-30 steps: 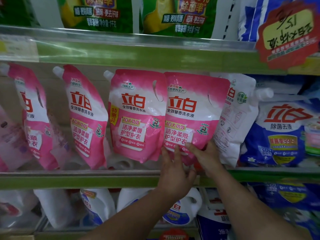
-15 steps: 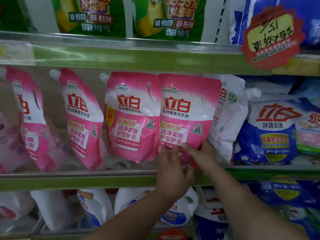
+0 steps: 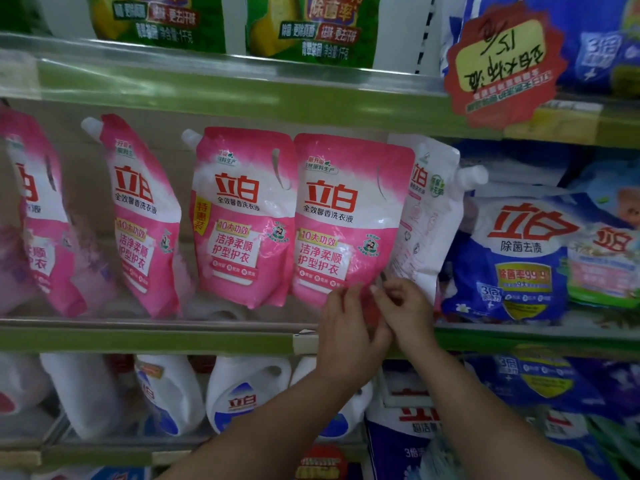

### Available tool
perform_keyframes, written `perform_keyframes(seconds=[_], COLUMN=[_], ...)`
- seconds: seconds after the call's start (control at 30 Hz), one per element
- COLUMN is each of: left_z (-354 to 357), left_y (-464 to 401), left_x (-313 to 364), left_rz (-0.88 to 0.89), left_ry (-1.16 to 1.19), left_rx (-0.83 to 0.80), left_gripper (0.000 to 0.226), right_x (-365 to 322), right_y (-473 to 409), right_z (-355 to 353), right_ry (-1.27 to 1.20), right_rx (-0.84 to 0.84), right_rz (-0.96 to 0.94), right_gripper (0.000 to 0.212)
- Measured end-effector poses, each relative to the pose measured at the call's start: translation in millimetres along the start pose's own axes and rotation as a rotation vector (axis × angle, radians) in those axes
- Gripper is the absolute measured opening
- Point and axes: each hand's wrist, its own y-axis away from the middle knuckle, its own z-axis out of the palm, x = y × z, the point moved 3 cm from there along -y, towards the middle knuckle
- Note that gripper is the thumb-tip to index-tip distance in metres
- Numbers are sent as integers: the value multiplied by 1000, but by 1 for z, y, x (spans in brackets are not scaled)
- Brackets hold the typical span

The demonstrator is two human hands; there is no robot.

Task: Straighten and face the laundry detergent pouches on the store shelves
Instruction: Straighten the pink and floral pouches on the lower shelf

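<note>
Both grips meet at the bottom edge of the pouch (image 3: 349,216): the left hand (image 3: 346,327) lies against its lower front with fingers bent, the right hand (image 3: 403,306) just beside it at 3 o'clock, seemingly pinching the lower right corner. The pouch stands on the middle shelf (image 3: 156,337), long axis upright, rising toward 12 o'clock from both hands, about equally near each. Its base is hidden behind the hands; whether the left hand truly grips is unclear. A white pouch (image 3: 429,216) at 3 o'clock leans turned sideways.
</note>
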Motion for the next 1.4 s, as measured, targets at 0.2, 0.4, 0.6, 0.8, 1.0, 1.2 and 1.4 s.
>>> perform_keyframes(seconds=[0.2, 0.4, 0.6, 0.8, 1.0, 1.2, 1.4], left_z=[4, 3, 1, 5, 7, 3, 11], left_y=[8, 11, 13, 13, 13, 9, -3], left_x=[-3, -1, 3, 9, 8, 8, 15], left_rz=[-15, -8, 34, 40, 22, 10, -2], left_ry=[-23, -3, 67, 121, 162, 216, 262], left_rx=[-49, -127, -172, -233, -273, -296, -291], left_gripper=[57, 63, 63, 66, 70, 67, 68], right_x=[-2, -9, -10, -7, -8, -8, -7], right_y=[13, 20, 31, 43, 48, 45, 34], right_z=[-9, -15, -23, -32, -33, -29, -35], right_ry=[32, 18, -12, -2, 19, -18, -44], right_rx=[90, 179, 254, 289, 323, 342, 329], right_rz=[-56, -64, -4, 50, 48, 48, 17], right_gripper=[20, 21, 14, 11, 5, 12, 13])
